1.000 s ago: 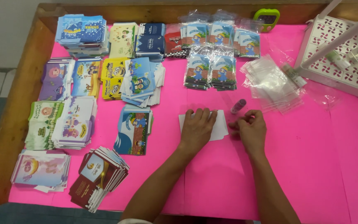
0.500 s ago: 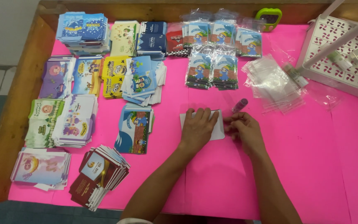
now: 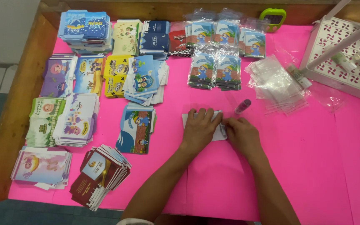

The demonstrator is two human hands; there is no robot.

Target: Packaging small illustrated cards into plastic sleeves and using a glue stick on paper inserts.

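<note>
- The left hand (image 3: 199, 129) lies flat, fingers spread together, pressing a white envelope (image 3: 218, 132) near the middle of the pink table (image 3: 321, 158).
- The right hand (image 3: 241, 134) has its fingers curled, pinching the envelope's right edge.
- Both hands have barely shifted since a moment ago.
- Forearms reach in from the near edge; a small purple tube (image 3: 243, 106) lies just beyond.

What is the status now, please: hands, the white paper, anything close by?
Left hand flat on white paper. Right hand pinching its right edge. Small purple tube just beyond, apart.
</note>
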